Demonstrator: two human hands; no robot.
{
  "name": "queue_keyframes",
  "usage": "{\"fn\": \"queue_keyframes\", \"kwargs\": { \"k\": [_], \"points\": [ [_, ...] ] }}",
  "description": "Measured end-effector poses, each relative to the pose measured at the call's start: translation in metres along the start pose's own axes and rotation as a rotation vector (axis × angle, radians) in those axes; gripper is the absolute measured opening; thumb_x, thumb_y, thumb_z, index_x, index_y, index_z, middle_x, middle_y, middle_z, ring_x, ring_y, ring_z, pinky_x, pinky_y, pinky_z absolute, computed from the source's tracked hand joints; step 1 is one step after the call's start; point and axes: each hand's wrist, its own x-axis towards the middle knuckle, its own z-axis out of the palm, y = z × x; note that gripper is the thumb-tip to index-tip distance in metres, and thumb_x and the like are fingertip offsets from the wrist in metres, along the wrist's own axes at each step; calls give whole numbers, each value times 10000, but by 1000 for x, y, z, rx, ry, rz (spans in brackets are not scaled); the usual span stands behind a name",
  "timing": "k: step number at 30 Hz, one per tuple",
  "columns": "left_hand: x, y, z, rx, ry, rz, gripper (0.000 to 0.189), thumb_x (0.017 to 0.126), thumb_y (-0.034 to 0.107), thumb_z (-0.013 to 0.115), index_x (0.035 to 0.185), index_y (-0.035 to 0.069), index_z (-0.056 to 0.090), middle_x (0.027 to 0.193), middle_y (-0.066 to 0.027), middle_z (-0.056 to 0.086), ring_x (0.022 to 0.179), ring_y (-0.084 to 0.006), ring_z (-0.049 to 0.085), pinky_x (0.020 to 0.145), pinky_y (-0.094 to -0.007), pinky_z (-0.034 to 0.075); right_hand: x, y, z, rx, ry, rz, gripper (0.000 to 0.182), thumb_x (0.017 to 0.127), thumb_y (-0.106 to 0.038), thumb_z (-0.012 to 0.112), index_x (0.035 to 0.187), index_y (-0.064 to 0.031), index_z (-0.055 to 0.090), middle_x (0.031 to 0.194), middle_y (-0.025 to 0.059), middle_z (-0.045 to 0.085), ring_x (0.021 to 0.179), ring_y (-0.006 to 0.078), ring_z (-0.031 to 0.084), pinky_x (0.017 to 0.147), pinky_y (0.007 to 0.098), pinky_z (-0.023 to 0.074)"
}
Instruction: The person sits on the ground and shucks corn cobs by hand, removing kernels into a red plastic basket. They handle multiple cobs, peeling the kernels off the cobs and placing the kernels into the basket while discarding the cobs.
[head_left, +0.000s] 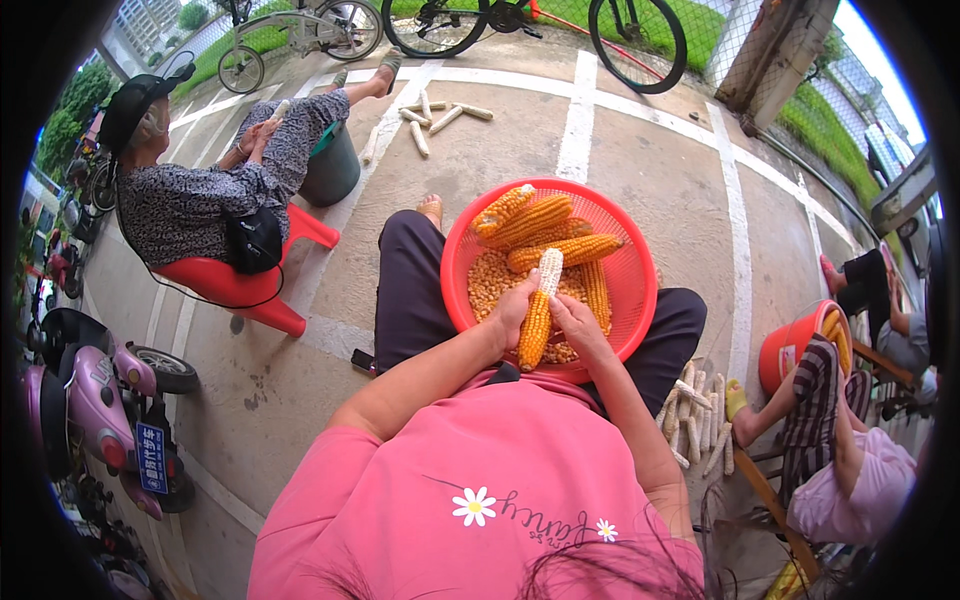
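Observation:
Between my two hands is a partly shelled ear of corn (535, 327); its far end is bare white cob, its near end still bears orange kernels. My left hand (514, 306) grips it along the left side. On the right side, my right hand (578, 324) holds it with the thumb at the border between cob and kernels. Below them a red plastic basket (637, 300) rests on my lap. Loose kernels (489, 281) cover its bottom, and several unshelled ears (566, 251) are heaped at its far side and right.
Bare cobs lie in a pile (697, 420) by my right leg and scattered (427, 120) ahead. A seated person (202, 187) is at left by a dark bucket (332, 169); others sit at right near a red bucket (787, 349). A pink scooter (97, 390) and bicycles (435, 22) stand around.

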Motion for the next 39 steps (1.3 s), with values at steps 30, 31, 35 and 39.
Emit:
{"fn": "queue_keyframes", "kwargs": {
  "k": [30, 31, 35, 39],
  "points": [
    [7, -4, -6, 32, 53, 13, 385, 948, 389, 378, 1026, 49, 542, 850, -117, 608, 694, -252, 608, 619, -395, 534, 1, 1, -3, -27, -18, 43, 339, 947, -327, 432, 1121, -53, 532, 787, -7, 539, 655, 68, 519, 501, 217, 450],
    [8, -4, -7, 28, 45, 8, 404, 950, 403, 365, 1025, 48, 542, 850, -118, 608, 696, -255, 609, 622, -397, 534, 0, 0, -2, -26, -16, 40, 342, 947, -328, 434, 1127, -54, 531, 788, -7, 540, 654, 68, 521, 501, 218, 450],
    [5, -4, -1, 73, 138, 17, 460, 945, 462, 341, 976, 59, 561, 795, -90, 595, 641, -222, 579, 589, -375, 510, 0, -2, 0, -21, -15, 35, 355, 948, -337, 433, 1137, -53, 528, 786, -9, 544, 643, 68, 526, 502, 215, 452],
    [7, -2, -4, 103, 203, 28, 521, 941, 502, 298, 978, 59, 568, 815, -90, 601, 673, -228, 584, 614, -390, 512, -2, -6, 2, -12, -15, 41, 360, 951, -335, 429, 1142, -47, 526, 801, -7, 554, 641, 66, 529, 505, 212, 455]
  ]
}}
